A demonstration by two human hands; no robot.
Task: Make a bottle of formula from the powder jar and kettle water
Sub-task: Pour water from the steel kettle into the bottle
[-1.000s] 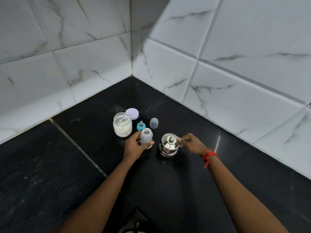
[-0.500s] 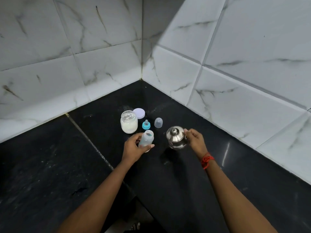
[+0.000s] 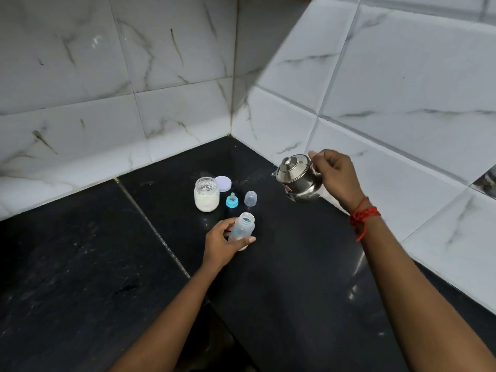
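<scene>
The left hand point(image 3: 220, 242) has its fingers curled round the clear plastic baby bottle point(image 3: 243, 228), open and a little tilted, low at the black stone bench point(image 3: 295, 264). The right hand point(image 3: 335, 175) has its fingers clamped on the handle of the small steel kettle point(image 3: 295, 178), held in the air to the right of the open glass powder jar point(image 3: 206, 194).

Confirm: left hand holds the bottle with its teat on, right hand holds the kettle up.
No. Head view: the left hand holds the bottle with its mouth open; the teat stands on the counter. The right hand does hold the kettle up.
</scene>
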